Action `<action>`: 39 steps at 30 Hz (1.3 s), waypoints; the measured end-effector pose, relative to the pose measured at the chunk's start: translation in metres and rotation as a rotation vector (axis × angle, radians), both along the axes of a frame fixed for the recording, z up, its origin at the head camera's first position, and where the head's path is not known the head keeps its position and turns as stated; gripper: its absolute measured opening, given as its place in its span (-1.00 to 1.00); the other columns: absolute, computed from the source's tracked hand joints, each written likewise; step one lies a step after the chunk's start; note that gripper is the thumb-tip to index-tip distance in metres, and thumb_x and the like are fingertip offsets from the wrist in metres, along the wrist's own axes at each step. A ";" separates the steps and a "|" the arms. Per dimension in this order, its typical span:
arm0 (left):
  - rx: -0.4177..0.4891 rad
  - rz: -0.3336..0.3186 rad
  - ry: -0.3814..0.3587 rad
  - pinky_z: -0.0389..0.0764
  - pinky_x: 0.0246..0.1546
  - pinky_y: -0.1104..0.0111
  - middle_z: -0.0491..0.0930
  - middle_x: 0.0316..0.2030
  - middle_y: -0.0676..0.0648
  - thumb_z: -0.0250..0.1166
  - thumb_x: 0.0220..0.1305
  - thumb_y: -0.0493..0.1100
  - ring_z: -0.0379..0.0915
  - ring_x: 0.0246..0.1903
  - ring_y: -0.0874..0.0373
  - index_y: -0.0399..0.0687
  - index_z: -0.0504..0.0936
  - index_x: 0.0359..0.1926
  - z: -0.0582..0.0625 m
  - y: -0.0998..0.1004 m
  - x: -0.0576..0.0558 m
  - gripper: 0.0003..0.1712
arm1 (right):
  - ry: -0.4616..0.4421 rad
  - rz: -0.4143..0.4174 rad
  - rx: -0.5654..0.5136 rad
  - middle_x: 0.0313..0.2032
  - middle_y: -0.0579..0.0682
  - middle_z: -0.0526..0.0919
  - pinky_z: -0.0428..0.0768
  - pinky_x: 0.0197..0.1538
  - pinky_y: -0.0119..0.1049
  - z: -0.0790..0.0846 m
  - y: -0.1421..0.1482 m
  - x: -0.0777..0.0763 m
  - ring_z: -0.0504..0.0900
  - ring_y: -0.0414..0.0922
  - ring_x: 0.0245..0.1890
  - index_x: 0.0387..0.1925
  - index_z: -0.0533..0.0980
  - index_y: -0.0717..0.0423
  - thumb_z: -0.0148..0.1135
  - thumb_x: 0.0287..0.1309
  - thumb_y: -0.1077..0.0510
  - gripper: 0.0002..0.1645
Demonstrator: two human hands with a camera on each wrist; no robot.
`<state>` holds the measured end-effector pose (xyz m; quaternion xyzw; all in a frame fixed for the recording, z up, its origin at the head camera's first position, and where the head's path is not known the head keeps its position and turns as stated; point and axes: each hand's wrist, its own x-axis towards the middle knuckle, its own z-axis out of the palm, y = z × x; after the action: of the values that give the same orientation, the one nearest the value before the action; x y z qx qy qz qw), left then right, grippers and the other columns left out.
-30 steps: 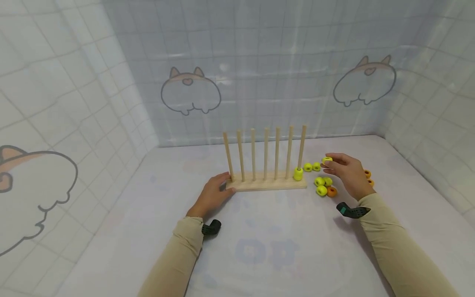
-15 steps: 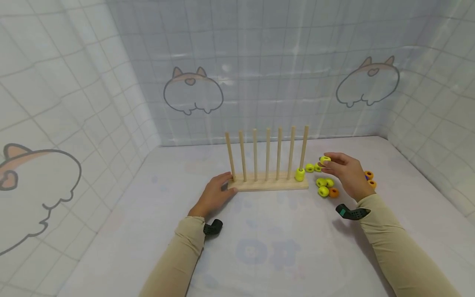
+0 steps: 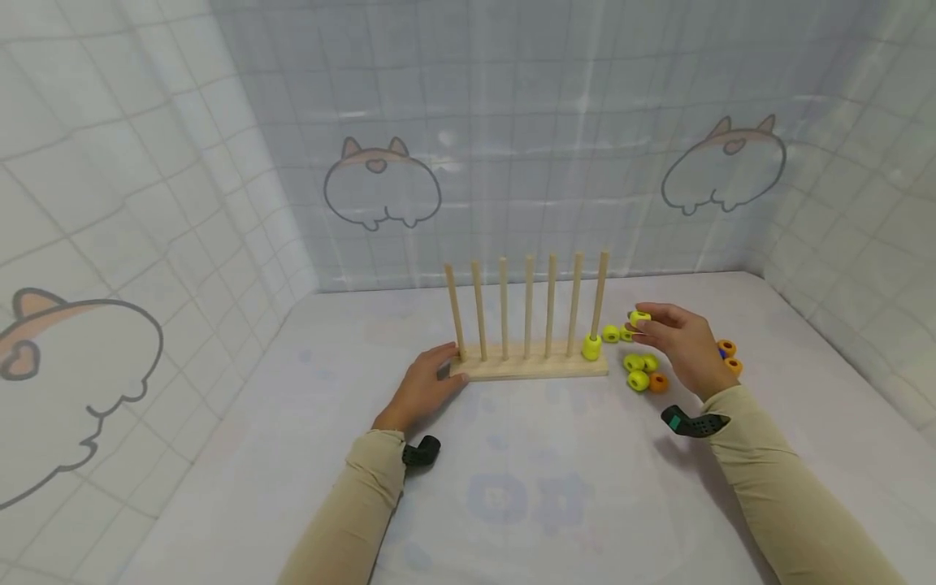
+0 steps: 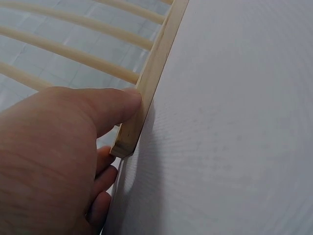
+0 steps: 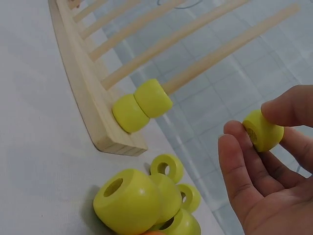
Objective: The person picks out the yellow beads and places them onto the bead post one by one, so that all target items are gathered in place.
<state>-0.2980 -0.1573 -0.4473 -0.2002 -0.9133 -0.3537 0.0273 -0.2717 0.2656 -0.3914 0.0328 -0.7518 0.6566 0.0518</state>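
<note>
A wooden peg rack (image 3: 544, 373) stands on the table, with several upright rods on a flat base. Two yellow beads (image 5: 152, 98) are stacked on its rightmost rod. My left hand (image 3: 424, 388) grips the left end of the base; in the left wrist view the thumb (image 4: 120, 105) lies on the front edge and other fingers curl beyond the end. To the right of the rack, my right hand (image 3: 687, 348) pinches a yellow bead (image 5: 268, 133) between thumb and fingertips, raised off the table. The bead's hole faces left in the right wrist view.
Several loose yellow beads (image 3: 634, 363) lie right of the rack, beside an orange bead (image 3: 659, 383). More orange beads (image 3: 733, 366) and a blue bead (image 3: 722, 353) sit beyond my right wrist. A tile-patterned sheet (image 3: 512, 162) rises behind.
My right hand has shifted slightly left toward the rack with the yellow bead. A blue bead has come into view behind the wrist. My left hand keeps its grip on the base.
</note>
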 end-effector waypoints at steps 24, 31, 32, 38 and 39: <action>0.000 0.002 0.018 0.13 0.43 -0.01 0.32 0.42 -0.15 0.32 0.36 -0.05 0.13 0.43 -0.15 -0.19 0.46 0.37 -0.001 -0.001 -0.001 -0.37 | 0.033 0.035 -0.029 0.09 0.10 0.58 0.60 0.10 -0.31 0.004 -0.014 -0.012 0.68 -0.15 0.01 0.32 0.37 0.32 0.25 0.39 0.07 -0.38; -0.006 0.001 0.008 0.12 0.44 -0.02 0.31 0.43 -0.14 0.32 0.37 -0.03 0.12 0.44 -0.15 -0.17 0.45 0.38 0.001 -0.001 -0.001 -0.36 | 0.054 0.035 -0.040 0.09 0.10 0.59 0.62 0.06 -0.38 0.010 -0.016 -0.014 0.67 -0.08 0.06 0.34 0.34 0.31 0.25 0.39 0.08 -0.37; -0.006 0.000 0.005 0.12 0.44 -0.01 0.31 0.43 -0.14 0.32 0.37 -0.03 0.12 0.44 -0.14 -0.17 0.44 0.39 0.001 -0.001 -0.002 -0.36 | 0.059 0.036 -0.043 0.08 0.07 0.61 0.62 0.06 -0.37 0.011 -0.016 -0.014 0.67 -0.08 0.05 0.34 0.34 0.31 0.25 0.38 0.08 -0.37; 0.008 0.004 0.000 0.10 0.44 -0.01 0.31 0.43 -0.15 0.31 0.37 -0.03 0.11 0.44 -0.14 -0.18 0.44 0.39 -0.005 -0.002 -0.002 -0.35 | 0.065 0.044 -0.082 0.04 0.08 0.62 0.62 0.07 -0.29 0.015 -0.016 -0.017 0.70 -0.19 -0.01 0.29 0.38 0.35 0.28 0.36 0.14 -0.41; 0.012 0.005 0.001 0.10 0.44 -0.01 0.31 0.43 -0.15 0.31 0.37 -0.04 0.11 0.44 -0.14 -0.18 0.44 0.39 -0.004 -0.002 -0.001 -0.35 | 0.065 0.042 -0.085 0.06 0.11 0.61 0.63 0.07 -0.29 0.016 -0.017 -0.017 0.70 -0.19 -0.01 0.29 0.39 0.36 0.28 0.36 0.14 -0.42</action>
<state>-0.2989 -0.1588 -0.4518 -0.1979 -0.9117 -0.3589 0.0300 -0.2890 0.2488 -0.3759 0.0679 -0.7203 0.6874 0.0637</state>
